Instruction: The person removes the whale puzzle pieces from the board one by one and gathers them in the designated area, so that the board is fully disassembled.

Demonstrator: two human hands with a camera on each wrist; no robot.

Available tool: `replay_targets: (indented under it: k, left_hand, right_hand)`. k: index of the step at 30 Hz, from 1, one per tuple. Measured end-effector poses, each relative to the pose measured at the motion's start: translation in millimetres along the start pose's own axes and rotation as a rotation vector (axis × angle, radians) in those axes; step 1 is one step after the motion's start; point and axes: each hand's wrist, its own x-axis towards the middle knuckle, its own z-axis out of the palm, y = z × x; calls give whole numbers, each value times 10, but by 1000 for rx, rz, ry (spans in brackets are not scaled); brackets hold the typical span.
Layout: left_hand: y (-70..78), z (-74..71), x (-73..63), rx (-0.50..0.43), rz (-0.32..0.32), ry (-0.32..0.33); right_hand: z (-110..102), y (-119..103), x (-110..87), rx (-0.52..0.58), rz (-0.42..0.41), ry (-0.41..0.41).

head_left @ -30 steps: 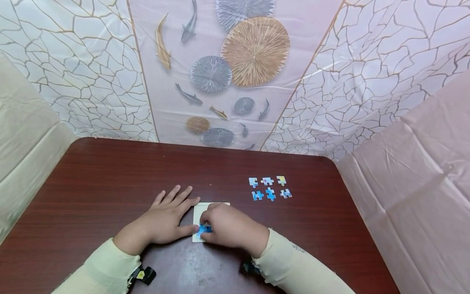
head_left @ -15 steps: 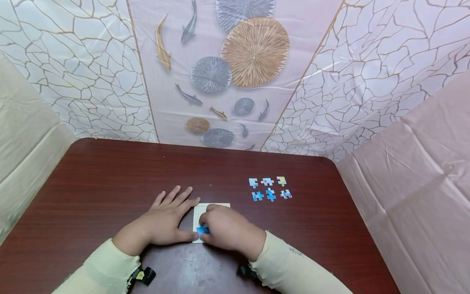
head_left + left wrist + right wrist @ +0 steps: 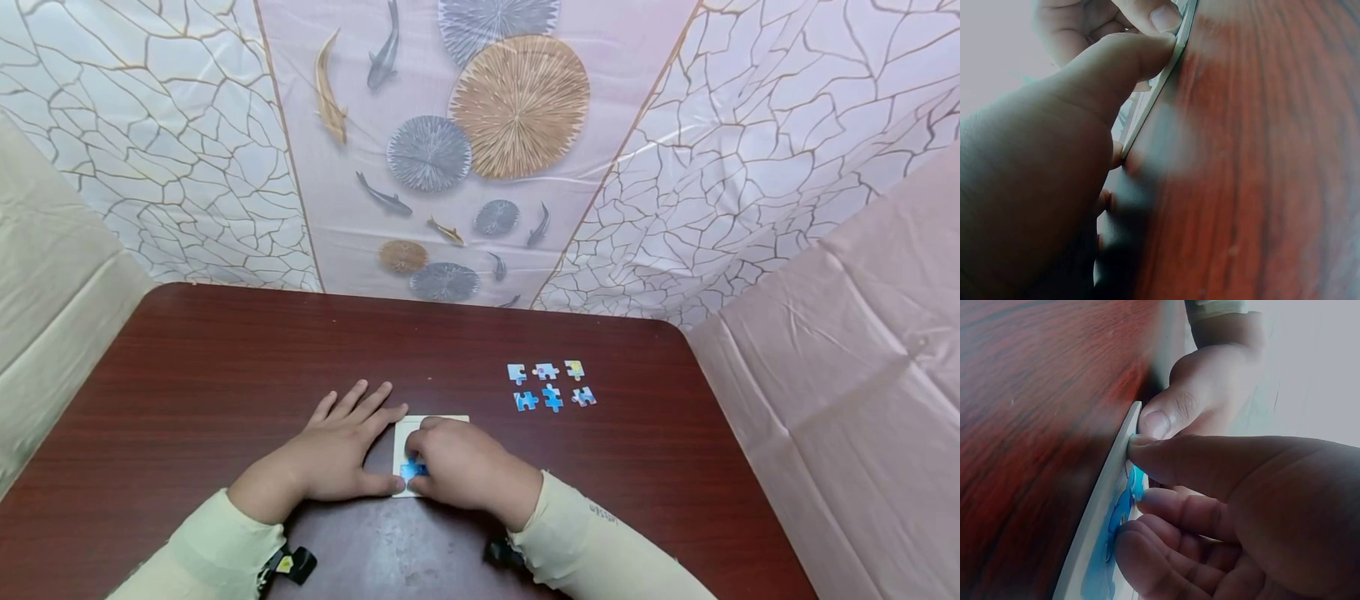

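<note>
A small pale puzzle board [image 3: 401, 440] lies on the table in front of me, with blue puzzle pieces [image 3: 410, 471] in its near left part. My left hand [image 3: 330, 457] rests flat on the table to the left of it, fingers spread, thumb at the board's near left corner. From the right, my right hand [image 3: 468, 467] covers much of the board. Its thumb and curled fingers hold a blue piece down on the board. Seen from the right wrist, the right thumb [image 3: 1172, 456] touches the board's near edge, beside the left thumb [image 3: 1169, 419]. The right palm hides the board's right half.
Several loose puzzle pieces [image 3: 551, 385] lie in two rows at the back right of the board. The dark red wooden table [image 3: 225, 358] is bounded by patterned cloth walls [image 3: 360, 225] at the back and plain cloth at both sides.
My left thumb has slid slightly nearer to me along the board's left edge. My right hand has shifted a little to the left and now covers more of the blue pieces.
</note>
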Motion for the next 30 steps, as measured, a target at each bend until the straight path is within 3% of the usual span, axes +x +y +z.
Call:
replay_targets:
  k: [8, 17, 30]
  left_hand:
    - [-4, 6, 2, -4, -5, 0]
    - [-14, 4, 0, -7, 3, 2]
    - [-18, 2, 2, -1, 7, 6]
  right_hand:
    - [13, 5, -22, 56, 25, 8]
    - [50, 26, -76, 122, -10, 52]
    - [20, 61, -109, 234, -11, 37]
